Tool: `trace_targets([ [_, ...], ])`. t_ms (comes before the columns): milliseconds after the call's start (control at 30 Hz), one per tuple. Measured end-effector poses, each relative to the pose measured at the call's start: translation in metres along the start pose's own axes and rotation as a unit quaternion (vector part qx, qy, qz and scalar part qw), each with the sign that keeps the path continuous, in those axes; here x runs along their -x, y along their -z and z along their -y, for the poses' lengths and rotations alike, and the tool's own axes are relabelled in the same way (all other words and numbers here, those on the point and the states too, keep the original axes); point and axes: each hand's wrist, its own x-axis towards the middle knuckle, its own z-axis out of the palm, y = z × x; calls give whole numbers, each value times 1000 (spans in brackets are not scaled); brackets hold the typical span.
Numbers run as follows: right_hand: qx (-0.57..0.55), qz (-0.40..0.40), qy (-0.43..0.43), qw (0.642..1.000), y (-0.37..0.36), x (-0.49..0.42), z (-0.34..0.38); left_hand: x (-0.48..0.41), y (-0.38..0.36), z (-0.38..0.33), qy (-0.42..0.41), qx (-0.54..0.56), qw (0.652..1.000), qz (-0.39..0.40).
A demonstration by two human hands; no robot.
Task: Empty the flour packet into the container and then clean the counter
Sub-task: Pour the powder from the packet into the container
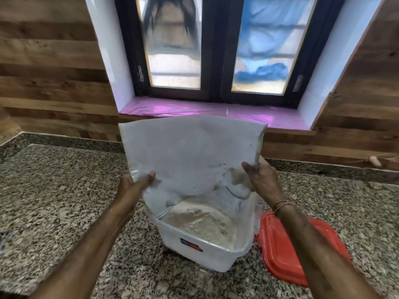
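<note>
A white flour packet (190, 152) hangs upside down over a clear plastic container (218, 257), its open mouth dipping inside the rim. My left hand (135, 183) grips the packet's lower left edge. My right hand (260, 178) pinches its lower right edge. Pale brown flour (203, 222) lies heaped in the container's bottom. The container stands on the speckled granite counter (64, 201) and carries a small red and blue label on its near wall.
A red lid (280, 244) lies flat on the counter just right of the container, under my right forearm. Behind are a wood-panelled wall (43, 72) and a dark-framed window (216, 50) with a pink-covered sill (194, 110). A small pale object (375, 161) lies at the counter's far right.
</note>
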Motion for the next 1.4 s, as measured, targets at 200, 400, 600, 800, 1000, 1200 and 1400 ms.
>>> trace_targets([
  [200,-95,126,-70,985,-9,3,-12,0,-5,7,6,15,999,-27],
  [400,-114,89,-82,986,-9,9,-4,-6,0,8,6,26,999,-21],
  [600,46,52,-35,997,-15,9,-5,-7,-5,7,-2,4,1000,-30],
  [800,102,30,-20,994,-24,18,-1,-11,-7,4,5,4,998,-57],
  [1000,128,45,-105,985,-27,15,10,-9,-8,0,-10,0,998,-58],
  [1200,163,44,-58,984,-29,23,10,-7,-1,-5,7,13,999,-49],
  [1400,-202,46,-85,975,3,12,7,-6,3,-4,2,30,1000,-9],
])
